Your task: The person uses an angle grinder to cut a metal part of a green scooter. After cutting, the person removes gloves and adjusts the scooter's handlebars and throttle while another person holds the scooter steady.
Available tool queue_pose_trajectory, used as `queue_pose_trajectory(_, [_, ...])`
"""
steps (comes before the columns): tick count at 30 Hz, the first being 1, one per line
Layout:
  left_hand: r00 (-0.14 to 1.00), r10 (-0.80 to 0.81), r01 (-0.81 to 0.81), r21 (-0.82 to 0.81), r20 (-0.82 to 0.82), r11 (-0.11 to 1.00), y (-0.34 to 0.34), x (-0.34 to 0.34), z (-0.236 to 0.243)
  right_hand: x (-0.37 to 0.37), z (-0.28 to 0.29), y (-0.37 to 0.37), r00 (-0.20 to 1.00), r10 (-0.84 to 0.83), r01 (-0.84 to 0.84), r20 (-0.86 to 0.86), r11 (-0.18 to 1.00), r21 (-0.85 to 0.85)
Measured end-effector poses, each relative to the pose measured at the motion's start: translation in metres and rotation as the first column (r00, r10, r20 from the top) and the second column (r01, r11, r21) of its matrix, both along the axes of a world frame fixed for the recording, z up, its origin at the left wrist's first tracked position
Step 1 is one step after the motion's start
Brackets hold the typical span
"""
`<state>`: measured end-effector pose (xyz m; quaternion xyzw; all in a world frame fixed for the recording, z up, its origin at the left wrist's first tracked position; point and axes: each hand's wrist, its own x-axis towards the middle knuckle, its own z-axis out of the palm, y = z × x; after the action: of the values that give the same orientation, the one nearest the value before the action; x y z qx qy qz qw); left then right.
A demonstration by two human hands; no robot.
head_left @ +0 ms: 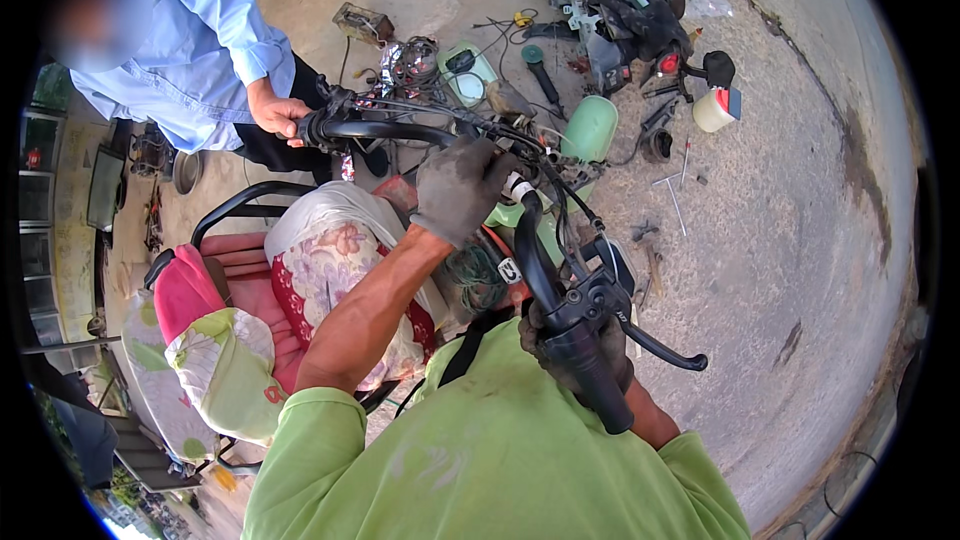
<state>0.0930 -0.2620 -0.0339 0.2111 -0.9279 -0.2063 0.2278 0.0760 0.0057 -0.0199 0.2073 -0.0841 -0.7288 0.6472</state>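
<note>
A black motorbike handlebar curves across the middle, with cables running along it. My left hand, in a grey work glove, is closed at its centre, fingers bent around the bar and cables; the fingertips are partly hidden. At the right end, my gloved right hand wraps from below around the black grip, which covers much of it. A brake lever sticks out beside that grip. Across from me, a person in a light blue shirt has a bare hand on the bar's other end.
A cushioned chair with cloths stands at left. Beyond the handlebar lie green body panels, an angle grinder and a stripped black vehicle. At right are a white tub and a T-handle wrench on the concrete.
</note>
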Motion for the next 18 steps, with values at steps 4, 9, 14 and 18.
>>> queue_pose_trajectory(4, [0.990, -0.035, 0.051, 0.121, -0.138, 0.991, -0.001, -0.003, -0.006, -0.001, 0.003, 0.000, 0.998, 0.020, -0.024, 0.059, 0.998, 0.059])
queue_pose_trajectory(9, [0.999, 0.022, -0.023, 0.040, 0.039, 0.999, -0.002, 0.000, 0.003, 0.000, 0.007, -0.001, 0.987, -0.001, -0.012, 0.159, 0.997, 0.079])
queue_pose_trajectory(14, [0.991, -0.044, 0.054, 0.073, -0.129, 0.996, -0.002, -0.003, -0.007, 0.001, 0.008, 0.000, 0.990, 0.022, -0.042, 0.140, 0.989, 0.141])
queue_pose_trajectory(18, [1.000, 0.009, -0.008, 0.137, 0.000, 0.991, -0.002, -0.001, 0.005, 0.001, 0.022, -0.006, 0.982, 0.102, -0.039, -0.161, 0.933, 0.357])
